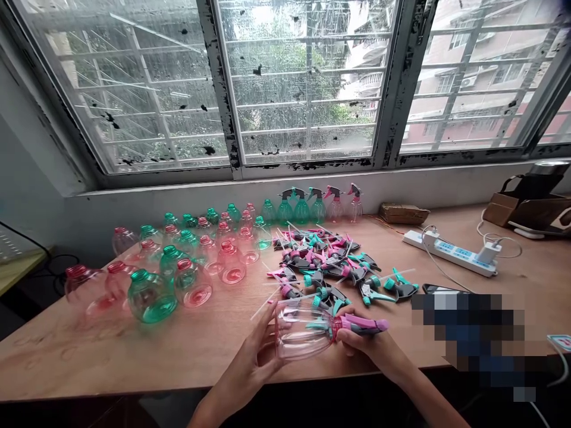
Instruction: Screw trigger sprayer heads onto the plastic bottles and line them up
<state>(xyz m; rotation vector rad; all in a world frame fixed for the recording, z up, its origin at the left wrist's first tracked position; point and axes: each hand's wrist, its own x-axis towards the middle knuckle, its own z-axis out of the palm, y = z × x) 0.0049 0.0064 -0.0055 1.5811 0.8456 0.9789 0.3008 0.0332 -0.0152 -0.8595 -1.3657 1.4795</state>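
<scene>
lying on its side, a clear pink bottle was held between two hands near the table's near edge, base toward 9 o'clock and neck toward 3; whether the tabletop was touched could not be told. by the left hand the base end was cupped, thumb beneath and fingers spread around the far side. by the right hand the neck was gripped, thumb and fingers closed about the collar of a pink-and-grey spray head.

the bottle was judged light and thin-walled, a little springy under squeezing, unlikely to shatter, yet slick on its glossy rounded sides; the surest hold was judged to be the ridged collar, with a loose cradle under the base.

at 12 o'clock, a tangled pile of spray heads was heaped, hard, angular and trailing thin pale tubes. at 10 o'clock, bulbous pink bottles and green bottles were stood uncapped. farther toward 12, topped bottles were lined along the wall. at 2 o'clock, a smooth white power strip was laid on the wood-grained table; at 1, a brown oblong block was placed.
</scene>
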